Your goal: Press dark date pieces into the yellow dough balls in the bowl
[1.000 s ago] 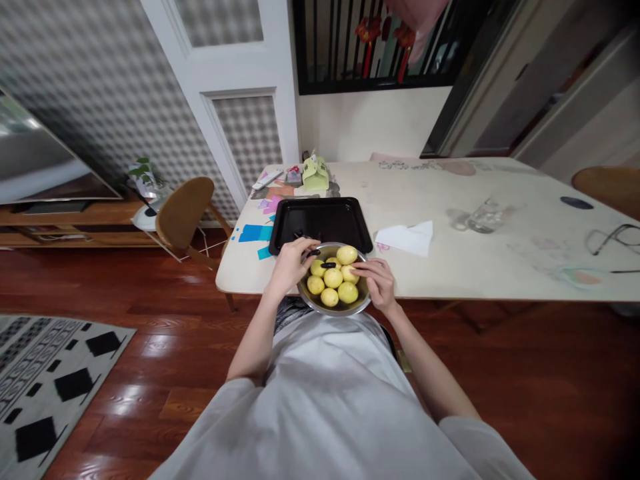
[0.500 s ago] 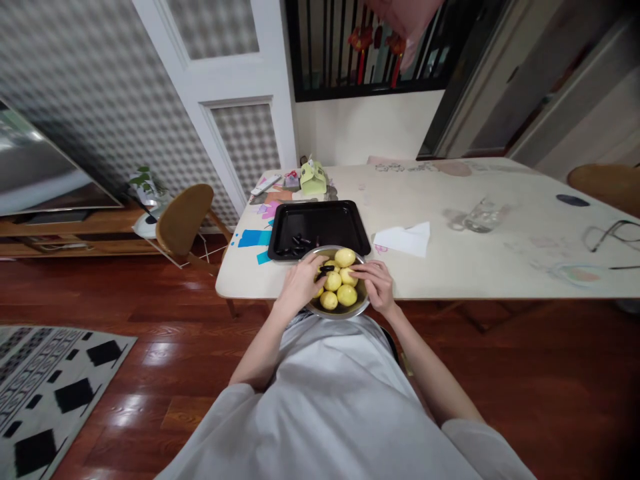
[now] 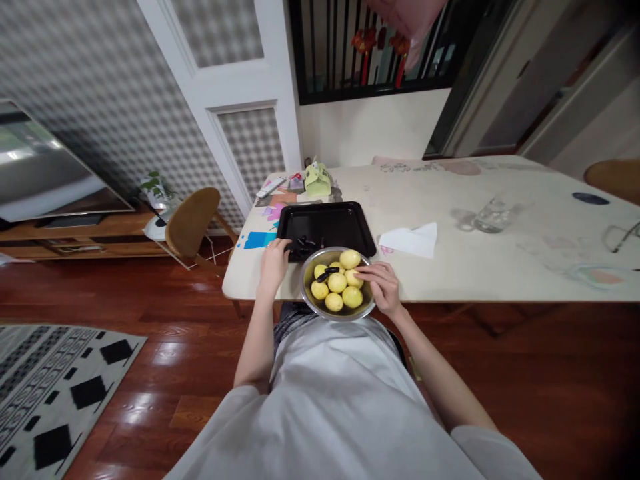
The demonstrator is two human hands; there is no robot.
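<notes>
A round metal bowl point(image 3: 306, 301) full of yellow lemons point(image 3: 337, 283) stands at the table's front edge, close to my body. Small dark, glossy oblong pieces point(image 3: 327, 274) lie on the lemons; their kind is unclear. My right hand point(image 3: 383, 287) holds the bowl's right rim, fingers reaching over it onto a lemon. Behind the bowl is a black rectangular tray point(image 3: 333, 223) with several similar dark pieces point(image 3: 303, 245) near its front left. At that corner is my left hand point(image 3: 273, 268), fingers curled together at the tray's edge; what they grip is hidden.
White paper point(image 3: 410, 240) lies right of the tray, with a clear glass point(image 3: 493, 215) farther right. Behind the tray stand a green box point(image 3: 317, 180) and a white remote point(image 3: 271, 187). A wooden chair point(image 3: 193, 223) is at the table's left end.
My left hand has left the bowl and moved left to the tray's front corner. The dark piece it was handling now lies on the lemons. My right hand stays at the bowl.
</notes>
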